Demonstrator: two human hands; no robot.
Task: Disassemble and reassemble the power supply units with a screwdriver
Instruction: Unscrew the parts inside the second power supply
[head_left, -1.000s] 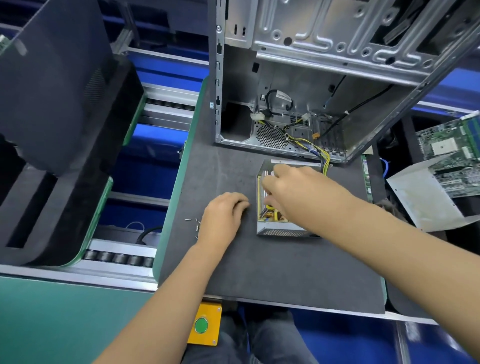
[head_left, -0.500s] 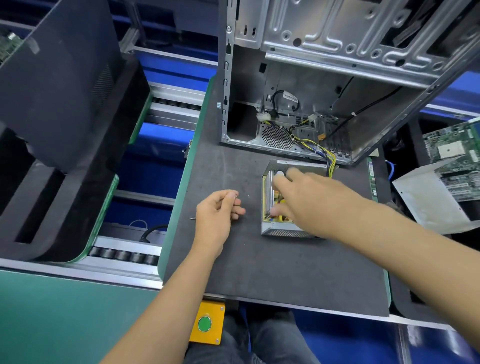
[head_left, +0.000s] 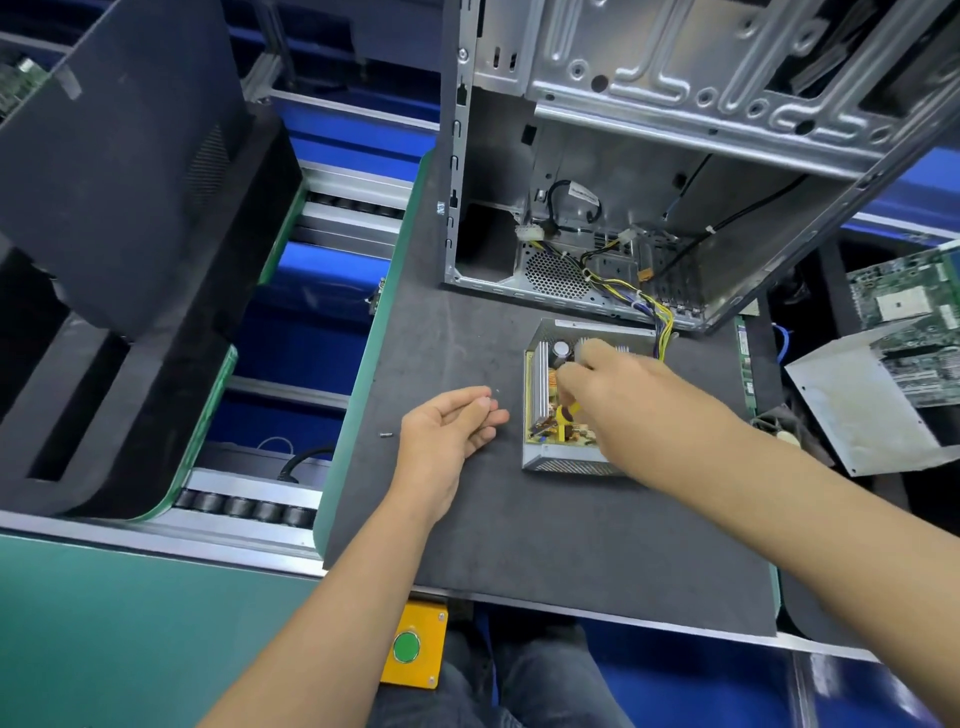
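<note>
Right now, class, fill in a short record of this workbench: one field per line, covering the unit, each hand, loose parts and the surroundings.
unit: power supply unit, cover off, on the dark mat
right hand: reaching into the unit; grip unclear
left hand: palm up beside the unit, fingers loosely curled
loose part: small screw left of the left hand
behind: open computer case; yellow wires run to the unit

I see a silver power supply (head_left: 566, 462) with yellow innards on my dark grey mat (head_left: 519, 545); below it, a green button (head_left: 406, 647) on orange.
</note>
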